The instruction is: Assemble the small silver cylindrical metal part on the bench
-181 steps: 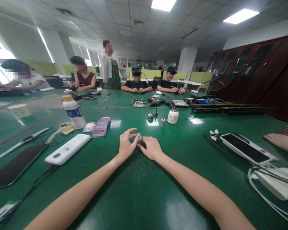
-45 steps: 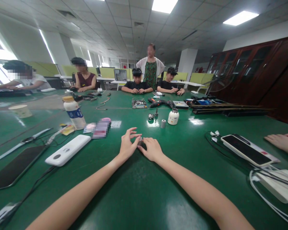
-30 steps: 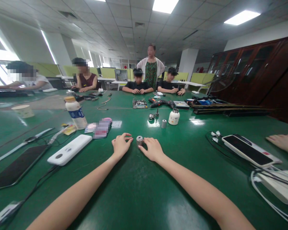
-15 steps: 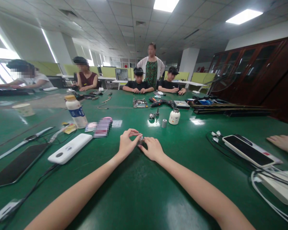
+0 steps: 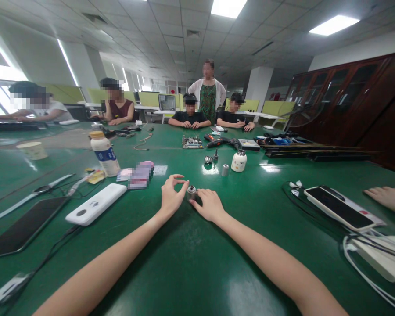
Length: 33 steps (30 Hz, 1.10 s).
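Observation:
A small silver metal cylinder (image 5: 191, 192) stands upright on the green table (image 5: 191, 263), between my two hands. My right hand (image 5: 209, 203) rests on the table with its fingertips pressed against the cylinder's right side and base. My left hand (image 5: 170, 196) is just left of the cylinder. Its thumb and forefinger are curled into a pinch beside the cylinder's top, with the other fingers raised. Whether anything sits in that pinch is too small to see.
Beyond my hands lie metal parts (image 5: 224, 169), a white jar (image 5: 238, 160) and a circuit board (image 5: 191, 141). At the left are a white bottle (image 5: 104, 153), a white power bank (image 5: 96, 204) and a dark tablet (image 5: 19, 230). A phone (image 5: 339, 205), cables and another person's hand (image 5: 386, 197) are at the right. Several people are at the far side.
Half a second ago my left fingers were pinched over the cylinder's top. Now they have drawn slightly left and up, and the top shows. My right hand has stayed put.

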### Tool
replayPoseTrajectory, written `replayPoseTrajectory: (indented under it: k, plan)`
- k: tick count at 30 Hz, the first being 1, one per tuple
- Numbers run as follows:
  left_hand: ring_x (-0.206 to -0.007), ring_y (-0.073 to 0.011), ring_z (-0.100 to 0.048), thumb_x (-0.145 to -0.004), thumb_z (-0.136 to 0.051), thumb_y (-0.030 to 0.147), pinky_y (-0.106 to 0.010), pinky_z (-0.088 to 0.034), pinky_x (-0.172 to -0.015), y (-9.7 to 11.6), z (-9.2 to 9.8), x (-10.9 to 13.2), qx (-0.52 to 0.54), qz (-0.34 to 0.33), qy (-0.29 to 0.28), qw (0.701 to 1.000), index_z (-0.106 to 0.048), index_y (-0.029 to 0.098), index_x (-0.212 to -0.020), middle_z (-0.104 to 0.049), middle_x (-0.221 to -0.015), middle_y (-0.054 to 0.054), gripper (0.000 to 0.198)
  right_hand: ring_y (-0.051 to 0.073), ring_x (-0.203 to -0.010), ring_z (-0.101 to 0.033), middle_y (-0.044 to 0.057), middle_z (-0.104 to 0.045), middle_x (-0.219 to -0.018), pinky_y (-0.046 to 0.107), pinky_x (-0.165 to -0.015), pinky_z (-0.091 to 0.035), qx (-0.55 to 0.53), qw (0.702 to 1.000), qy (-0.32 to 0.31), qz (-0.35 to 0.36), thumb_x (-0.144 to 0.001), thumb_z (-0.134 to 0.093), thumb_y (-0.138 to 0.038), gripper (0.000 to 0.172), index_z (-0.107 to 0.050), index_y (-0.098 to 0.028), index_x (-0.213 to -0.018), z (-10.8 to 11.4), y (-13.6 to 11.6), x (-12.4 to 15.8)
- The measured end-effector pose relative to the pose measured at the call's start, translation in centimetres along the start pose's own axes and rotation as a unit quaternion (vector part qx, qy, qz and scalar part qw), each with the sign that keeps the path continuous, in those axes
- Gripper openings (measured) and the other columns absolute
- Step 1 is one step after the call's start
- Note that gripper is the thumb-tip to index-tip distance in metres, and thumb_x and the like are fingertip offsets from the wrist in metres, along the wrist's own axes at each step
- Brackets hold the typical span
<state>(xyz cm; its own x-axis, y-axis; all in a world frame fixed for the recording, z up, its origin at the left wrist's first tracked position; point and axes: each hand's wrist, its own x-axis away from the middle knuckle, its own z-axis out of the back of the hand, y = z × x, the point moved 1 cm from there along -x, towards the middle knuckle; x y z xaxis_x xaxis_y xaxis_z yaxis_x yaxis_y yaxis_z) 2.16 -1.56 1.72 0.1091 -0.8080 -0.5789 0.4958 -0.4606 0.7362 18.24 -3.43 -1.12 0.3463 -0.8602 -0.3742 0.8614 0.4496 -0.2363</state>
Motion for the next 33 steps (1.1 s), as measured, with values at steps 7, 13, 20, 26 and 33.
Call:
replayPoseTrajectory:
  k: [7,13,20,26,33]
  plan:
    - [-0.111,-0.0256,-0.066,-0.087,-0.060,0.027,-0.046,-0.042,-0.101,-0.12,-0.28,0.24,0.021,-0.038,-0.078,0.996,-0.060,0.026,-0.113,-0.076,-0.106,-0.005,0.026,0.026,-0.112,-0.056,0.012,-0.065,-0.123,0.039,-0.093,-0.041,0.007,1.000,0.002,0.003,-0.097,-0.049,-0.047,0.037,-0.064,-0.017,-0.114,-0.27,0.13,-0.05]
    - [-0.111,-0.0273,-0.063,-0.088,-0.058,0.023,-0.049,-0.040,-0.098,0.42,-0.13,0.36,-0.039,-0.094,-0.074,0.992,-0.065,0.026,-0.108,-0.078,-0.096,-0.003,0.022,0.026,-0.110,-0.056,0.012,-0.066,-0.120,0.039,-0.093,-0.040,0.008,1.000,0.007,0.004,-0.098,-0.049,-0.047,0.038,-0.064,-0.017,-0.115,-0.32,0.12,-0.04]
    - [-0.098,-0.0248,-0.067,-0.085,-0.060,0.020,-0.046,-0.042,-0.096,0.68,-0.09,0.43,-0.049,-0.099,-0.059,0.992,-0.066,0.025,-0.099,-0.078,-0.092,-0.003,0.016,0.027,-0.112,-0.056,0.011,-0.066,-0.123,0.040,-0.094,-0.040,0.003,1.000,0.000,0.001,-0.097,-0.050,-0.046,0.038,-0.064,-0.016,-0.116,-0.29,0.13,-0.04]
    - [-0.109,-0.0279,-0.064,-0.085,-0.060,0.025,-0.048,-0.041,-0.098,0.57,-0.11,0.41,-0.040,-0.086,-0.078,0.993,-0.064,0.025,-0.104,-0.078,-0.095,-0.004,0.020,0.026,-0.111,-0.056,0.011,-0.066,-0.123,0.039,-0.094,-0.040,0.004,1.000,0.006,-0.002,-0.098,-0.050,-0.046,0.037,-0.064,-0.016,-0.116,-0.23,0.07,0.03]
    - [-0.103,-0.0242,-0.070,-0.088,-0.052,0.032,-0.038,-0.049,-0.093,0.37,-0.17,0.42,0.069,-0.018,-0.084,0.994,-0.063,0.021,-0.110,-0.076,-0.094,-0.006,0.027,0.026,-0.113,-0.056,0.012,-0.065,-0.124,0.039,-0.094,-0.040,-0.022,1.000,0.001,0.001,-0.097,-0.051,-0.047,0.041,-0.060,-0.017,-0.124,-0.14,0.19,-0.06]
